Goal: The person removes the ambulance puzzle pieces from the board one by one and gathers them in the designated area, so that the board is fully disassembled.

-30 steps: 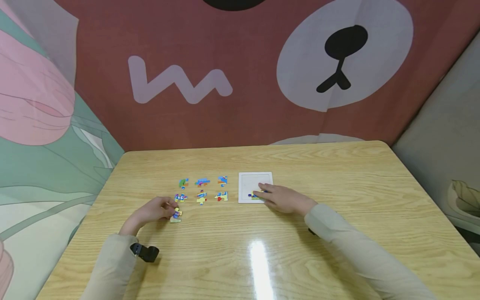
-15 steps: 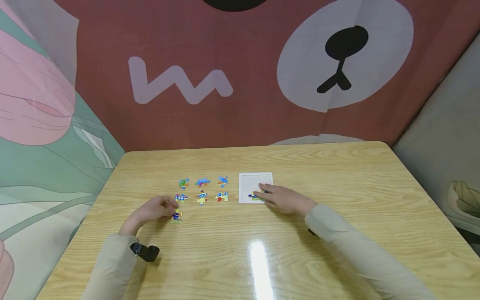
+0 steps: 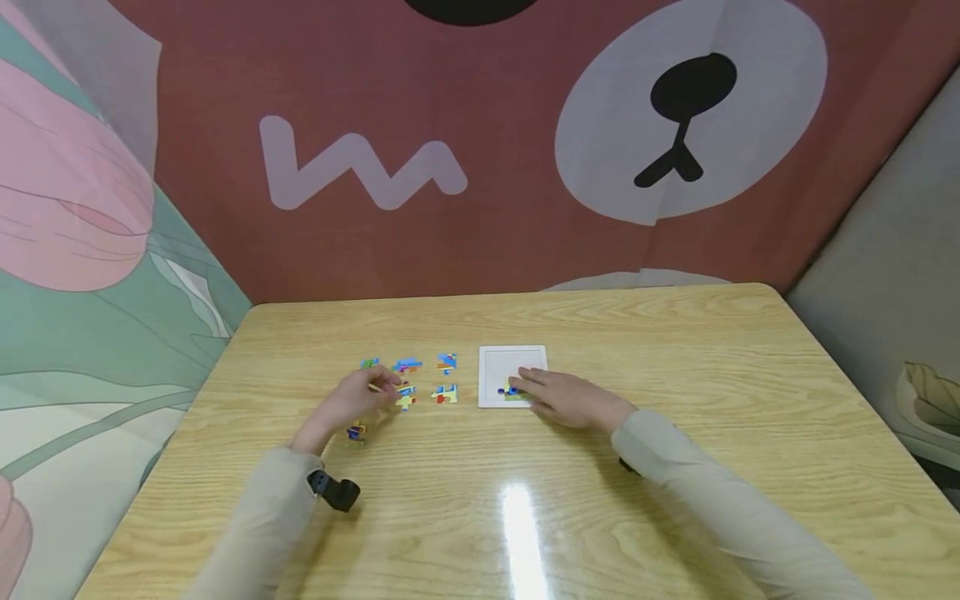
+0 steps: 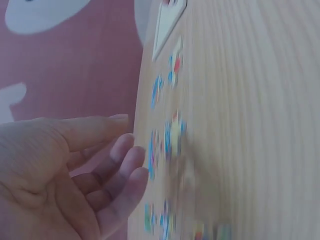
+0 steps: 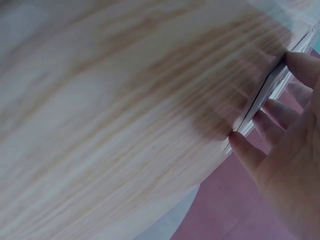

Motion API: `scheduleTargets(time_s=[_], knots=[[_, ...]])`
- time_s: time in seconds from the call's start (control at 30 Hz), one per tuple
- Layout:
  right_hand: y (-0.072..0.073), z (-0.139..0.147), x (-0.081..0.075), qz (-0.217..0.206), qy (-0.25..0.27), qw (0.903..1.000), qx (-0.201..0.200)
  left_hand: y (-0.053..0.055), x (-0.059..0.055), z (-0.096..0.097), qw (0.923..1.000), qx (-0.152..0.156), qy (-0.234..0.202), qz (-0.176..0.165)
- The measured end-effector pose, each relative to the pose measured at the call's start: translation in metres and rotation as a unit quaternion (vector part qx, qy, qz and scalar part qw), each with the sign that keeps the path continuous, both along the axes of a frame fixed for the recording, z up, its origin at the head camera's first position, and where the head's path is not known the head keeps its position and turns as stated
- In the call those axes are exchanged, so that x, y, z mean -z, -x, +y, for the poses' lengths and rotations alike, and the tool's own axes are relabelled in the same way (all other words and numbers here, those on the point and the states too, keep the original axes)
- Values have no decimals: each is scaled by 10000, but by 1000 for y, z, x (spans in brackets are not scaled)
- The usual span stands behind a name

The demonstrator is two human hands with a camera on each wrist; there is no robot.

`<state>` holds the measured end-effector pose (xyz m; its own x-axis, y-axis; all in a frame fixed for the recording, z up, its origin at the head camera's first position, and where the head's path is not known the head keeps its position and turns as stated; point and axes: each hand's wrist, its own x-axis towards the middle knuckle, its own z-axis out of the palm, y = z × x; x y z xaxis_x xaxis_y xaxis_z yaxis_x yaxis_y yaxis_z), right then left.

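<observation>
My left hand [image 3: 356, 398] hovers over the left group of jigsaw pieces, fingers loosely bent and nothing held, as the left wrist view shows. Nearest its fingertips is a yellow and blue jigsaw piece [image 3: 406, 399]. Below the hand lies a dark blue and yellow jigsaw piece [image 3: 356, 431]. A green piece [image 3: 370, 363] shows just beyond the hand, partly covered. My right hand [image 3: 568, 397] rests on the right side of a white square puzzle tray [image 3: 512, 347], with extended fingers reaching inside. At the tray's front, a blue and yellow piece [image 3: 513, 392] lies partly under those fingers.
More jigsaw pieces lie between the left hand and the tray: a blue one [image 3: 447, 362], a yellow and red one [image 3: 445, 394] and a blue and purple one [image 3: 407, 365]. All rest on a wooden table [image 3: 675, 350] against a printed wall cloth [image 3: 510, 233].
My left hand has left the front-left jigsaw piece and moved right and away from me, over the other pieces. My right hand has stayed on the tray.
</observation>
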<state>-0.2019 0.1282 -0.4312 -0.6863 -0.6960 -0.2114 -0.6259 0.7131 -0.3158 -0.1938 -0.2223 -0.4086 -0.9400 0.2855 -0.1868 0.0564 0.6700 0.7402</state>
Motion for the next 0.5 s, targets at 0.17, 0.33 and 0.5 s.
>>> scheduleTargets(time_s=[0.17, 0.33, 0.5], knots=[[-1, 2, -2, 218, -48, 9997, -65, 3, 0, 29, 9996, 49, -9, 289], [-2, 7, -5, 451, -197, 9987, -103, 6, 2, 54, 9995, 24, -66, 306], [-3, 11, -6, 414, -244, 9988, -56, 14, 16, 72, 9981, 291, -290, 455]])
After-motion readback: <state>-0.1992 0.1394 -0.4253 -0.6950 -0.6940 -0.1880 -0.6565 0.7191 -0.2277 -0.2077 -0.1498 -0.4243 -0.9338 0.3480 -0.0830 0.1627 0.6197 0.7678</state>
